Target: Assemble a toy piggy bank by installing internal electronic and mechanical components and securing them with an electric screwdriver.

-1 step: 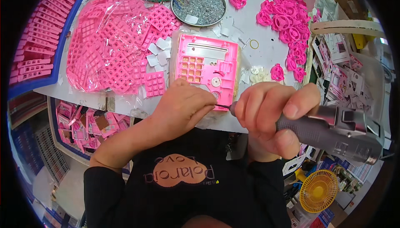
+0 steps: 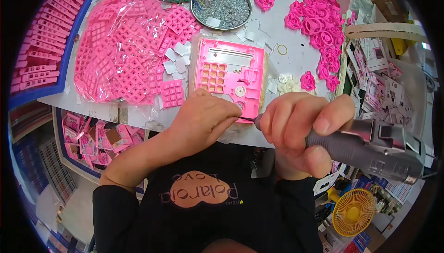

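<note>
Your right grip (image 2: 300, 130) wraps the likely heavy, rigid screwdriver (image 2: 365, 153), best held mid-barrel; your left grip (image 2: 202, 118) pinches its bit (image 2: 248, 119).

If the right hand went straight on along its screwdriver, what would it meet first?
Most likely the fingers of the left hand: the bit of the electric screwdriver in the right hand points at them, seemingly right beside them. Depth is unclear.
</note>
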